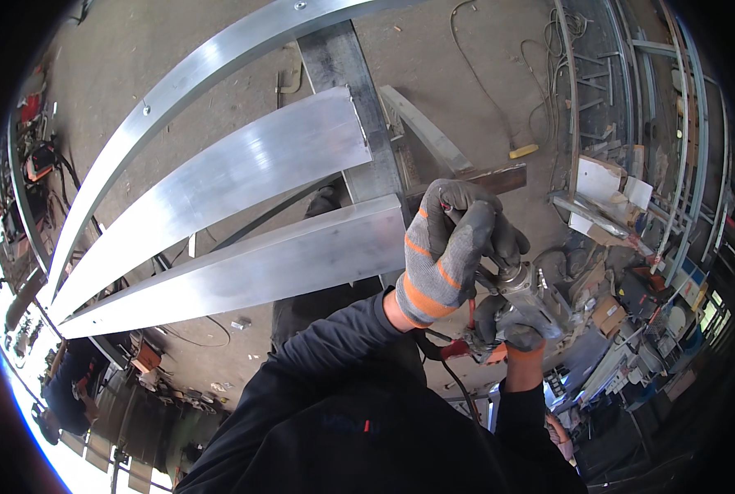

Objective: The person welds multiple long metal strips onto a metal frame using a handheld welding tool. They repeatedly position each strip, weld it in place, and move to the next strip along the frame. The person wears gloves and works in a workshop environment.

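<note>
Both of my hands wear grey gloves with orange bands. My right hand [511, 328] is closed round what looks like a corded angle grinder [542, 303], its metal head facing up. My left hand [458, 235] is closed, its fingertips curled down at the grinder's spindle [512, 275]; anything inside its fingers is hidden. To the left of the hands lie a long bright metal box section [244, 267] and a wide curved metal plate [227, 177]. Both rest across a dark steel beam [343, 70]. Beyond them arcs a curved metal bar [170, 95].
A black cable [464, 391] hangs near my body. On the floor are a yellow-handled tool [524, 151], a clamp [290, 76] and loose cables [548, 70]. Metal rails [684, 123] and clutter line the right side. Another person [73, 387] is at the lower left.
</note>
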Available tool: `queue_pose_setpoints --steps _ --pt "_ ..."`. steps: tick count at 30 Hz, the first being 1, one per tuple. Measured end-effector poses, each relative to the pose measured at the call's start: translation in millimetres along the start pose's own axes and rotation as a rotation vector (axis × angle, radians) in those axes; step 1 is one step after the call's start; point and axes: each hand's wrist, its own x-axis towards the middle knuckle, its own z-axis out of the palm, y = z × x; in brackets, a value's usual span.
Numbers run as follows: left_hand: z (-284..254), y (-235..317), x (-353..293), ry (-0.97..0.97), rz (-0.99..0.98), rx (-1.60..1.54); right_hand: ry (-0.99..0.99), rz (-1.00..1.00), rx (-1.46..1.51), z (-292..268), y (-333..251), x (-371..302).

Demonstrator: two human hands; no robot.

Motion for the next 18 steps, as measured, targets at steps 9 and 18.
queue_pose_setpoints --steps 9,18 --pt "-19.6 5.7 7.3 -0.089 -0.033 0.044 -0.083 -0.115 -0.129 25.8 -15.9 11.3" --pt "-104.6 94.5 -22.0 -0.043 0.255 0.849 -0.205 0.131 0.753 82.4 -18.3 15.1"
